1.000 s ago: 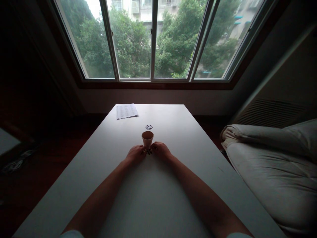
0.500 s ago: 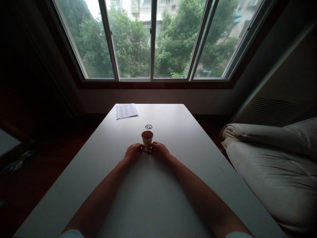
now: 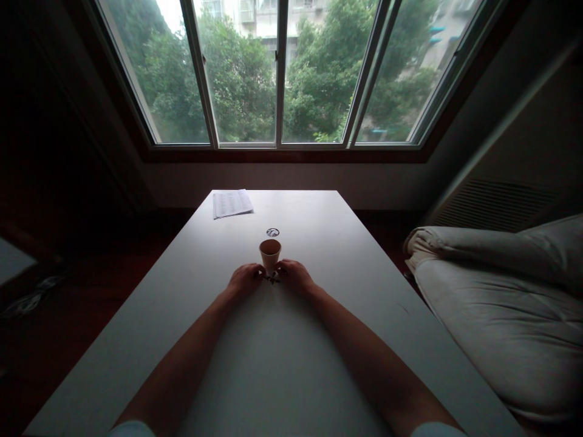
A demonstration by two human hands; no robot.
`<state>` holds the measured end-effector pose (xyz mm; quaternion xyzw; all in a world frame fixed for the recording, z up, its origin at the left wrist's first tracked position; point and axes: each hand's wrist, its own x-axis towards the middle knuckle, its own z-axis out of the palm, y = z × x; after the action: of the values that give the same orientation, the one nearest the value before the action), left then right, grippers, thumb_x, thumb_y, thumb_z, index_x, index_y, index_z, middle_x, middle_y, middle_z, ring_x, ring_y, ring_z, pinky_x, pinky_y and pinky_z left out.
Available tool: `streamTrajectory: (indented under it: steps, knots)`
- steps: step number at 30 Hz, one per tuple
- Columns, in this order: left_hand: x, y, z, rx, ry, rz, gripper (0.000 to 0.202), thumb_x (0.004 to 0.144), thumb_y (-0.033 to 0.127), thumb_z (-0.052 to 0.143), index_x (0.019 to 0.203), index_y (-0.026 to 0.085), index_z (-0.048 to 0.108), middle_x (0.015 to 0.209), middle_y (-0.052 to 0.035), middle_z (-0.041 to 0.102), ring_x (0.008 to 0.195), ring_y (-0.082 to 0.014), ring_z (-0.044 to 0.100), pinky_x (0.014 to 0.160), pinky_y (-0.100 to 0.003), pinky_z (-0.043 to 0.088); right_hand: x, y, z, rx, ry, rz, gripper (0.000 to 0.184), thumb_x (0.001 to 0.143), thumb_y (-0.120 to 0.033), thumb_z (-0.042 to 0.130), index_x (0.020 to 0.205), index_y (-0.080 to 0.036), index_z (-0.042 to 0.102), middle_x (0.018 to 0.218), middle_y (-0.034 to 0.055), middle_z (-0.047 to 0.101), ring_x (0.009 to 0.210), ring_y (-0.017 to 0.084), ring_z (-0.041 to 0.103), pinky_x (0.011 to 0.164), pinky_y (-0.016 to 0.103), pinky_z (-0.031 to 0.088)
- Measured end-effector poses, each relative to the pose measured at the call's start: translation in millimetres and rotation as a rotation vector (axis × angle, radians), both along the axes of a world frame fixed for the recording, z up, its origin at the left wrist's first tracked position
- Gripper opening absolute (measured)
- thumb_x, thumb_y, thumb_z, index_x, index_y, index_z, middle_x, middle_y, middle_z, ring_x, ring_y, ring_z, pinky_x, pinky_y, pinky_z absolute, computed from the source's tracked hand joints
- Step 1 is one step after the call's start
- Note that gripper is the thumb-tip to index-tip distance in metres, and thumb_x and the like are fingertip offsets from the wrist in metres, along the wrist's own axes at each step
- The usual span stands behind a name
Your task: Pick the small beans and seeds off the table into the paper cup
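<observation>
A brown paper cup (image 3: 270, 250) stands upright on the white table (image 3: 277, 364), its mouth facing up. Just in front of its base lies a small cluster of dark bits (image 3: 272, 280), too small to name. On the left of the cup's lower part is my left hand (image 3: 246, 278), its fingers bent in a closed pinch. My right hand (image 3: 295, 277) mirrors it on the other side, fingers also drawn together beside the cup. Whatever the fingertips hold, if anything, is hidden. I cannot tell whether they touch the cup.
Beyond the cup lies a round black-and-white piece (image 3: 272, 232). Printed papers (image 3: 232, 203) rest at the table's far left corner. A pale folded mattress (image 3: 496, 303) stands to the right of the table, and a window (image 3: 282, 79) fills the wall ahead.
Almost nothing differs. Both hands stay beside the cup, with at most slight finger movement at the dark bits, and the view has shifted very slightly.
</observation>
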<state>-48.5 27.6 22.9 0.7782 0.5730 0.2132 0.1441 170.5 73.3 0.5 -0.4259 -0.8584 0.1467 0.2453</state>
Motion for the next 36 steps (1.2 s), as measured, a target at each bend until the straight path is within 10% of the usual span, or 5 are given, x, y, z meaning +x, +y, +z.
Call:
streamTrajectory:
  steps: [36]
  knots:
    - [5.8, -6.9, 10.6, -0.098, -0.067, 0.025, 0.024, 0.080, 0.034, 0.061, 0.098, 0.024, 0.073, 0.073, 0.0008, 0.064, 0.067, -0.0130, 0.055, 0.062, -0.023, 0.036, -0.3, -4.9, 8.1, -0.064, -0.013, 0.026, 0.019, 0.083, -0.023, 0.066, 0.101, -0.028, 0.074, 0.087, 0.0007, 0.065, 0.074, 0.013, 0.058, 0.066, 0.022, 0.038]
